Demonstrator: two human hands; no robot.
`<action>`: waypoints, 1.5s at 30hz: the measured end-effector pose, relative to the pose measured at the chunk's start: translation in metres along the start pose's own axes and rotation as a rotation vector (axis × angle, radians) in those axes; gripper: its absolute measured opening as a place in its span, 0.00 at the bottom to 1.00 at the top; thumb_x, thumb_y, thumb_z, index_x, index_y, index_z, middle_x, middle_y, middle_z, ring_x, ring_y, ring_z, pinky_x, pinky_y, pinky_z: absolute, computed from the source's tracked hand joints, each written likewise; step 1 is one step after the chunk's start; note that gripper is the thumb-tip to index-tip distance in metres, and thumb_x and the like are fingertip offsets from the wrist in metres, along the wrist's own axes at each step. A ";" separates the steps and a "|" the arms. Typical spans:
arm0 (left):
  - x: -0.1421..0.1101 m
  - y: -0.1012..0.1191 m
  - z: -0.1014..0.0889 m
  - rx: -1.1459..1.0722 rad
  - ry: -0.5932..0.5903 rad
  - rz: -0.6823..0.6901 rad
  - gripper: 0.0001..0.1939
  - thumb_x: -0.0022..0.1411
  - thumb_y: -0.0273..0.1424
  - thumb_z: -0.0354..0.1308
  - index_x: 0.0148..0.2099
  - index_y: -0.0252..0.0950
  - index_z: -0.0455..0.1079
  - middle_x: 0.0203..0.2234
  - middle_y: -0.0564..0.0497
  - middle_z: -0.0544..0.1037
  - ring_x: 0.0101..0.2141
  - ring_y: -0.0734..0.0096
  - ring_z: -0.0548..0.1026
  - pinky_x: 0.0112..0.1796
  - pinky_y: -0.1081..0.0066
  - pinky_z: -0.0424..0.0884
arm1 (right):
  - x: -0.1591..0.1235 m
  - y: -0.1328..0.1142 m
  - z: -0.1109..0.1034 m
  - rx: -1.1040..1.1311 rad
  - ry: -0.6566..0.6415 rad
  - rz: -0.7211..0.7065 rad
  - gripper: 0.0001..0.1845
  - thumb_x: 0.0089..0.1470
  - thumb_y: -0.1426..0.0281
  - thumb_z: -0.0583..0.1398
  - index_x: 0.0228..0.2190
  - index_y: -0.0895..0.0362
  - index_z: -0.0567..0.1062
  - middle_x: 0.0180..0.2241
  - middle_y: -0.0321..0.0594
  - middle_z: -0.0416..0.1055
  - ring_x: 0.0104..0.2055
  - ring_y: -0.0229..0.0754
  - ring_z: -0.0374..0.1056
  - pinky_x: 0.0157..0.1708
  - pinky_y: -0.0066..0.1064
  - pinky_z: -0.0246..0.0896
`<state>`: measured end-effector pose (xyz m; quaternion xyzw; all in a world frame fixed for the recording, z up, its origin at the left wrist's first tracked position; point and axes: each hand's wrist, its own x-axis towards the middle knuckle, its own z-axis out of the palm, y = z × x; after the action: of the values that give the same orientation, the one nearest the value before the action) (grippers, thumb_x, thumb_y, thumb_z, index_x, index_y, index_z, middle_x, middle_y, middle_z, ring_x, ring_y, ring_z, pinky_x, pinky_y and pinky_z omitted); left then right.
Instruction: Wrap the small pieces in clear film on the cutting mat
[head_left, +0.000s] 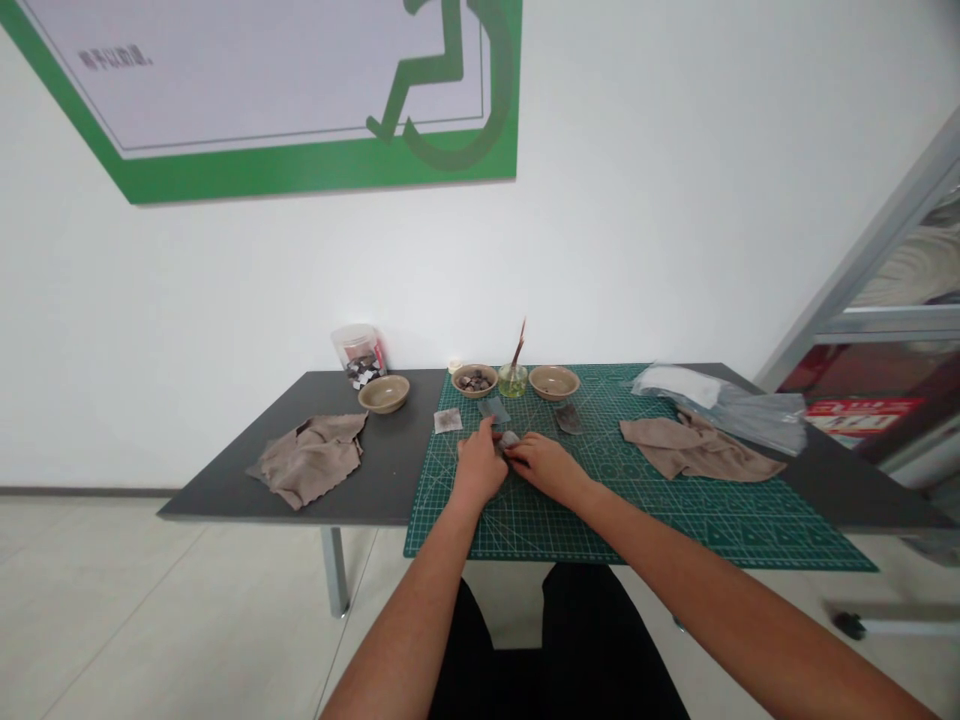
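A small grey piece [509, 440], perhaps paper or cloth, sits between my hands over the green cutting mat [525, 540]. My right hand [547, 465] has its fingertips closed on the piece's right side. At the left side my left hand [480, 462] holds it with curled fingers, the index finger pointing forward. Just beyond the hands lies a pale grey-blue square [494, 409]. A whitish square with a brown mark [448, 420] is to the left, and a dark square packet [568, 418] to the right. What the piece contains is hidden.
Along the back stand a bowl of dark pieces [475, 381], a glass jar [513, 381] with a brush [519, 345], and a tan bowl [554, 382]. Leftward are another bowl [384, 394], a clear tub [361, 358] and brown cloth [315, 460]; rightward, cloth [694, 448] and a plastic bag [720, 405].
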<state>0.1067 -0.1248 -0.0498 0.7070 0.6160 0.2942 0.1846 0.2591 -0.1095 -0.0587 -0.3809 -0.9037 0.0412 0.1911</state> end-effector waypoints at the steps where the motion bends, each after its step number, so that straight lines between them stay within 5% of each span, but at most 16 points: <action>1: 0.000 0.000 -0.001 -0.028 0.005 -0.015 0.30 0.54 0.21 0.51 0.60 0.35 0.54 0.45 0.45 0.77 0.48 0.63 0.72 0.51 0.61 0.56 | 0.004 0.000 0.001 -0.003 0.007 0.013 0.09 0.56 0.73 0.58 0.36 0.57 0.78 0.36 0.43 0.76 0.41 0.43 0.67 0.44 0.34 0.61; 7: 0.000 -0.001 -0.002 -0.026 0.024 -0.043 0.27 0.55 0.20 0.48 0.58 0.37 0.57 0.45 0.47 0.77 0.47 0.64 0.72 0.52 0.61 0.56 | 0.002 0.001 0.000 -0.056 0.049 0.124 0.08 0.57 0.72 0.57 0.33 0.59 0.77 0.33 0.44 0.75 0.40 0.44 0.66 0.43 0.35 0.60; 14: 0.001 0.000 -0.001 0.106 0.027 0.016 0.15 0.57 0.24 0.49 0.44 0.38 0.72 0.49 0.45 0.71 0.51 0.62 0.68 0.51 0.61 0.59 | 0.003 -0.012 0.004 -0.047 0.028 0.081 0.08 0.58 0.74 0.55 0.35 0.58 0.75 0.36 0.44 0.74 0.41 0.44 0.65 0.46 0.35 0.59; 17: 0.002 -0.001 -0.001 0.109 0.038 0.013 0.14 0.59 0.27 0.49 0.44 0.38 0.73 0.52 0.44 0.67 0.53 0.61 0.65 0.51 0.61 0.60 | 0.011 -0.008 0.007 0.017 0.099 0.159 0.08 0.57 0.74 0.56 0.39 0.59 0.73 0.37 0.44 0.73 0.43 0.45 0.64 0.44 0.35 0.60; 25: 0.005 -0.006 -0.002 0.097 0.078 -0.021 0.08 0.60 0.31 0.52 0.38 0.38 0.72 0.42 0.47 0.73 0.46 0.59 0.67 0.45 0.60 0.62 | 0.008 -0.002 0.011 0.294 0.306 0.150 0.08 0.56 0.71 0.57 0.39 0.57 0.68 0.36 0.41 0.70 0.41 0.42 0.66 0.43 0.34 0.62; 32: 0.006 -0.014 -0.005 -0.280 0.226 -0.057 0.04 0.57 0.31 0.53 0.33 0.37 0.66 0.27 0.53 0.73 0.31 0.70 0.71 0.37 0.69 0.65 | 0.008 -0.003 0.010 0.132 0.214 0.243 0.30 0.48 0.60 0.63 0.50 0.60 0.66 0.47 0.49 0.68 0.49 0.51 0.61 0.50 0.42 0.55; 37: 0.009 -0.018 -0.005 -0.386 0.305 -0.051 0.04 0.52 0.31 0.55 0.31 0.36 0.66 0.24 0.54 0.71 0.27 0.72 0.69 0.33 0.71 0.65 | 0.007 -0.004 0.008 0.088 0.125 0.263 0.30 0.46 0.58 0.64 0.50 0.56 0.68 0.48 0.49 0.66 0.51 0.54 0.58 0.50 0.45 0.52; 45: 0.007 -0.017 -0.004 -0.312 0.283 -0.060 0.04 0.51 0.31 0.56 0.31 0.36 0.68 0.23 0.55 0.72 0.26 0.72 0.69 0.30 0.73 0.63 | 0.007 0.016 0.007 0.720 0.398 0.351 0.15 0.45 0.68 0.62 0.38 0.55 0.69 0.34 0.36 0.70 0.37 0.41 0.67 0.39 0.33 0.60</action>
<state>0.0915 -0.1160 -0.0556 0.6029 0.6034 0.4767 0.2123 0.2628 -0.0932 -0.0671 -0.4382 -0.6992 0.3110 0.4716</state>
